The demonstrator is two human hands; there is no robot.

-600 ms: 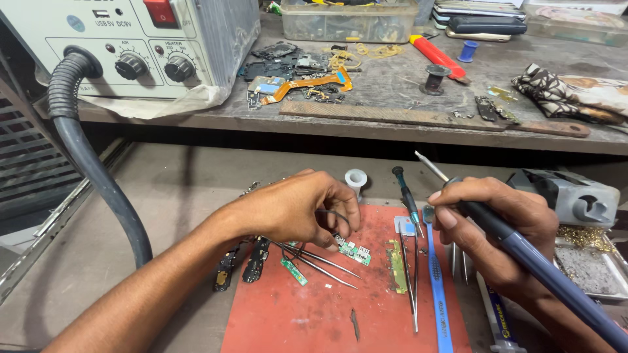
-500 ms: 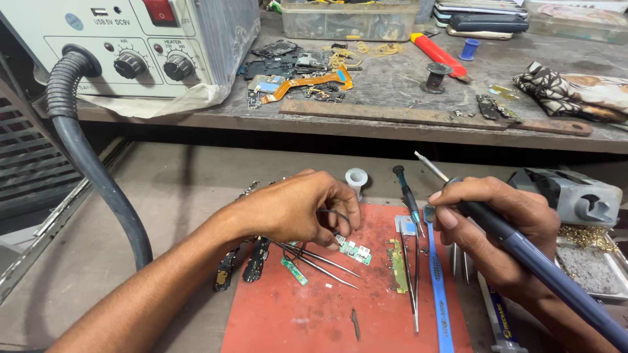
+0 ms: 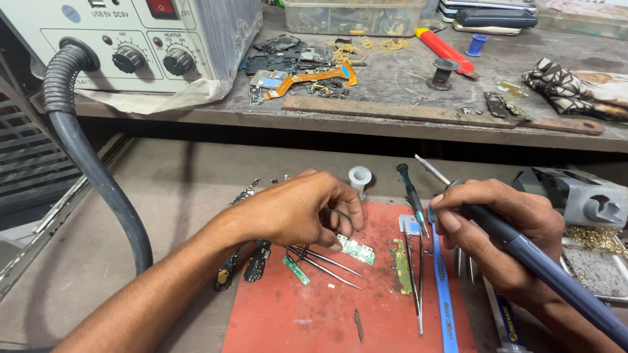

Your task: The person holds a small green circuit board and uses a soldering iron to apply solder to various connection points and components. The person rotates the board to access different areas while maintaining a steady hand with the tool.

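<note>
My left hand rests on a red work mat, fingers curled, its fingertips pressing a small green circuit board. A thin dark wire loops by those fingers. A pair of tweezers lies just under the hand. My right hand grips a blue-handled soldering iron, its metal tip pointing up and left, away from the board. A second small green board strip and a yellowish board strip lie on the mat.
A grey hot-air station with knobs and its corrugated hose stand at left. A screwdriver, blue tool and white cap lie on the mat's edge. The upper shelf holds flex cables, a red tool, a cloth.
</note>
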